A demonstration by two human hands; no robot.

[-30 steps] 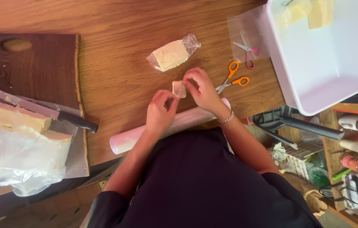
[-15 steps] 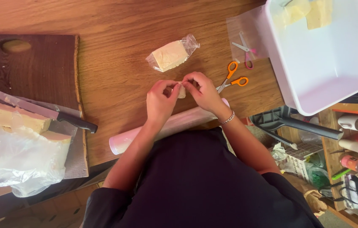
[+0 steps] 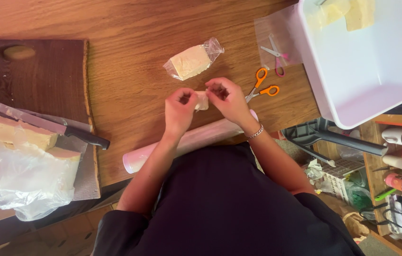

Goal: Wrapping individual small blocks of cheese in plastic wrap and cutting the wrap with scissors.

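While both hands work at the middle of the wooden table [image 3: 129,28], the rest of the scene spreads out to either side of the small pale piece [image 3: 203,100] pinched between them. Far to the left of that piece, a large pale block [image 3: 18,137] lies partly under crumpled clear plastic [image 3: 16,182], resting at the near end of a dark wooden board [image 3: 44,78]. A black-handled knife [image 3: 56,127] lies across the block's upper edge, its handle pointing toward the piece. Nearer, below and to the left of the piece, a pale pink roll [image 3: 182,144] lies slantwise along the table's edge, passing under both wrists.

The left hand [image 3: 179,111] is curled narrow, fingertips pinching the left end of the small pale piece. The right hand [image 3: 229,99], wearing a thin bracelet at the wrist, is curled the same way and grips the right end, so the piece is held just above the table between the two hands. Whether it is wrapped in film cannot be told.

Just above the piece, a wrapped pale wedge [image 3: 192,60] lies in clear film with a twisted end. To the right of the piece, orange-handled scissors [image 3: 260,85] lie near the right hand. Farther up and right, small pink-handled scissors [image 3: 277,57] rest on a clear bag [image 3: 267,33]. Beyond them a white tub [image 3: 367,90] overhangs the table's corner, with pale blocks [image 3: 343,12] at its far end.
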